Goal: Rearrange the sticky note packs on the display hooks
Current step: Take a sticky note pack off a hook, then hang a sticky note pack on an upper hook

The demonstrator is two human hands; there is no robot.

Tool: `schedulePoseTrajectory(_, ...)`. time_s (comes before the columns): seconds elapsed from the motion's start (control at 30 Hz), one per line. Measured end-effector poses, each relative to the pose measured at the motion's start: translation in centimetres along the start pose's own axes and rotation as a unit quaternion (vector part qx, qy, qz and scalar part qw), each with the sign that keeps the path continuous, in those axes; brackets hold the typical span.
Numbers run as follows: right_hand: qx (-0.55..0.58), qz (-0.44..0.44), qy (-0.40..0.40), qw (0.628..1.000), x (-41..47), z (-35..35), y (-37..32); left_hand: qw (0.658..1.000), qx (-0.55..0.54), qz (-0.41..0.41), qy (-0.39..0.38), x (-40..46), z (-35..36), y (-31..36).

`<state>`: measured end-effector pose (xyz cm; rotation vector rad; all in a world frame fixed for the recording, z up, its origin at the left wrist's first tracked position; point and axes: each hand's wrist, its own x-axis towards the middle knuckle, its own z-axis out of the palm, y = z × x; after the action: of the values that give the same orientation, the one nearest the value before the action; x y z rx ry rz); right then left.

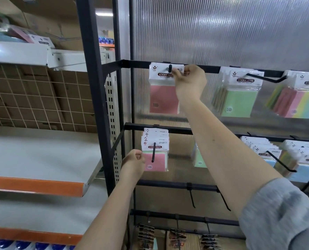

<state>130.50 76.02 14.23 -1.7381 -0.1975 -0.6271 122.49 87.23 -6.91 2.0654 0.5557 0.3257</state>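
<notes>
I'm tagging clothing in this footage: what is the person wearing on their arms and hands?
Both hands are bare: no gloves, rings or watch show on the left hand or right hand. The right arm has a grey sleeve pushed up past the forearm; the left forearm is bare as far as visible.

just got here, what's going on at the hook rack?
A person is sorting sticky note packs on a hook display. The right hand pinches the header card of a pink pack at the top-left hook. The left hand, fingers curled, sits at the edge of the pink packs on the hook one row down. Green and multicolour packs hang further right.
</notes>
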Motion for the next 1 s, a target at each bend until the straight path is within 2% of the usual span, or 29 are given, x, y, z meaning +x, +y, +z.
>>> schedulePoseTrajectory(0.2, 0.013, 0.002, 0.021, 1.0, -0.5, -1.6, 1.3, 0.999, -0.021, -0.035, -0.011, 0.5, 0.3, 0.0)
schedulePoseTrajectory(0.37, -0.029, -0.008, 0.039, 0.999, -2.2, -4.7, 4.5, 0.996, -0.035, -0.079, -0.003, 0.7, 0.9, -0.1)
schedulePoseTrajectory(0.57, -0.078, 0.06, -0.021, 0.995, -4.7, -8.8, 9.3, 0.998, -0.051, -0.004, 0.024, -0.7, 1.2, -0.2)
schedulePoseTrajectory(0.73, -0.085, 0.095, -0.021, 0.992, -7.0, -11.2, 11.3, 0.999, 0.026, 0.03, 0.032, -0.9, 1.5, 0.2)
schedulePoseTrajectory(0.87, -0.091, 0.132, -0.024, 0.987, -8.3, -12.8, 12.8, 0.997, -0.004, 0.064, 0.046, -1.3, 1.4, 0.2)
schedulePoseTrajectory(1.0, -0.114, 0.143, -0.011, 0.983, -9.3, -13.9, 14.4, 0.992, -0.09, 0.071, 0.044, -2.2, 1.2, 0.2)
